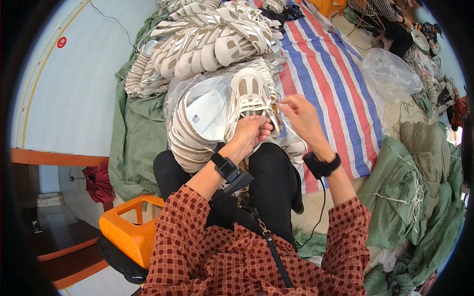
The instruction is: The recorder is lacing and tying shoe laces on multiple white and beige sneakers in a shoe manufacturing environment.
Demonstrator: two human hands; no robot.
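Observation:
On my lap rests a beige and white shoe upper. My left hand grips its near end from below. My right hand pinches a thin pale lace at the upper's right edge, fingers closed on it. A clear plastic bag packed with more stacked uppers and a white insole lies just left of the held piece. Both wrists wear black bands.
A big heap of similar uppers lies beyond on a red, white and blue striped sheet. An orange plastic stool is at my lower left. Green sacks sit on the right, an empty clear bag beyond them. Another person sits at top right.

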